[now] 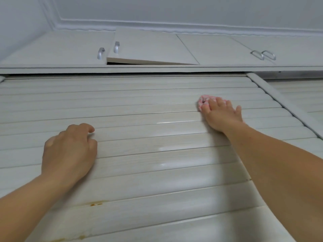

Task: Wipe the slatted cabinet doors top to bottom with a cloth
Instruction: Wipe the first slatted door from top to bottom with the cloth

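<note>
A pale slatted cabinet door (139, 105) fills most of the view, its horizontal slats running left to right. My right hand (222, 114) presses a small pink-and-white cloth (202, 102) flat against the upper right part of the door, fingers straight, with most of the cloth hidden under the hand. My left hand (70, 151) rests against the slats lower left, its fingers loosely curled and holding nothing. Orange-brown stains (95, 204) mark a lower slat.
Above the slatted door runs a row of flat upper cabinet doors with metal handles (101, 53); one upper door (150, 48) hangs slightly ajar. A vertical frame post (279, 103) separates a second slatted door (300, 95) on the right. White wall with moulding sits above.
</note>
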A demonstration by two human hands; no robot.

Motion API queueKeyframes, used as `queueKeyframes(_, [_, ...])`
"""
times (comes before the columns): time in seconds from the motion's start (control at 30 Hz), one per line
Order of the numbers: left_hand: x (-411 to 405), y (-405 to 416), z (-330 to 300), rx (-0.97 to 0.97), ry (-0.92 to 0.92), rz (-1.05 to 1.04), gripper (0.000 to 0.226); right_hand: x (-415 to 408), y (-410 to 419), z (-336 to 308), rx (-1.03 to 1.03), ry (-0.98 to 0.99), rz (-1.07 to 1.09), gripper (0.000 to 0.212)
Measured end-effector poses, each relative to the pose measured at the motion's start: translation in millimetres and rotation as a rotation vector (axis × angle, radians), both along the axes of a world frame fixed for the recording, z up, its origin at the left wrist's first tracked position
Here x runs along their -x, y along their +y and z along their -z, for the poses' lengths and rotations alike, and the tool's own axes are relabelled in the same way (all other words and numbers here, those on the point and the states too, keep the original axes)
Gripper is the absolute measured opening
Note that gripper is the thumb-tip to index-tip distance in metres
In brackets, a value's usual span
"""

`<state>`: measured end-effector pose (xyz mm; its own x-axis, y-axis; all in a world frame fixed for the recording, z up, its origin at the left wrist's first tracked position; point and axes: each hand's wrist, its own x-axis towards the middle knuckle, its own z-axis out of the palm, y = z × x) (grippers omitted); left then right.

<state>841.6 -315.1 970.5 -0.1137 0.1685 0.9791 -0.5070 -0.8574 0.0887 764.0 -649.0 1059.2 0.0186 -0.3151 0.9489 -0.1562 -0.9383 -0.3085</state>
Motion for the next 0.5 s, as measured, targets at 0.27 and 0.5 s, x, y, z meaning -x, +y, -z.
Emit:
queueKeyframes(0.27, [21, -62, -9, -0.038, -0.037, 0.017, 0.033, -31, 88, 5, 0.343, -0.002, -0.120, 0.052])
queueKeyframes(0.5, [28, -90, -15, -0.061, -0.018, -0.006, 0.034, -11, 47, -15, 0.425, 0.136, -0.117, 0.054])
